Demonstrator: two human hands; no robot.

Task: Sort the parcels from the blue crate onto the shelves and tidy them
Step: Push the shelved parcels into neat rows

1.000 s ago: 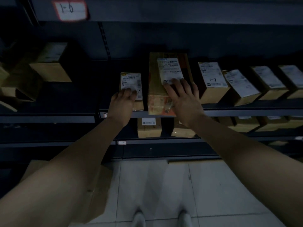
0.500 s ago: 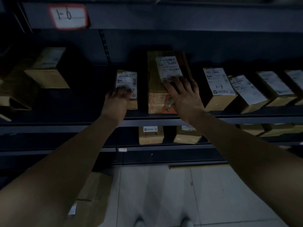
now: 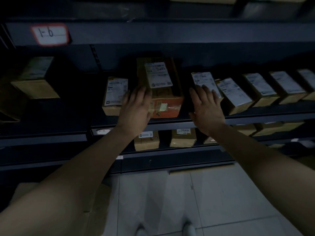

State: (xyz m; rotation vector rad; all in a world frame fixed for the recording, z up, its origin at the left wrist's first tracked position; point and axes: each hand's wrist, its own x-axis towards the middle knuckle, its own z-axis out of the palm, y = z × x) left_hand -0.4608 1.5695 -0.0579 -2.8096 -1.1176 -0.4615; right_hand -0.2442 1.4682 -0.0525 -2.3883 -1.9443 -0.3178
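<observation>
A tall cardboard parcel with an orange front and a white label (image 3: pixel 162 92) stands on the dark metal shelf (image 3: pixel 255 116). My left hand (image 3: pixel 136 109) lies flat against that parcel's left side, fingers straight. A small labelled parcel (image 3: pixel 114 96) sits just left of my left hand. My right hand (image 3: pixel 206 106) rests with straight fingers on the labelled parcel (image 3: pixel 202 80) to the right of the tall one. The blue crate is out of view.
Several more labelled parcels (image 3: pixel 259 89) line the shelf to the right. One box (image 3: pixel 35 79) stands in the left bay under a tag marked 1-6 (image 3: pixel 50 34). Lower shelves hold boxes (image 3: pixel 146 139). A flat carton (image 3: pixel 95 210) lies on the tiled floor at left.
My left hand moved from the small parcel to the tall parcel's left side. My right hand left the tall parcel's top and went onto the parcel to its right.
</observation>
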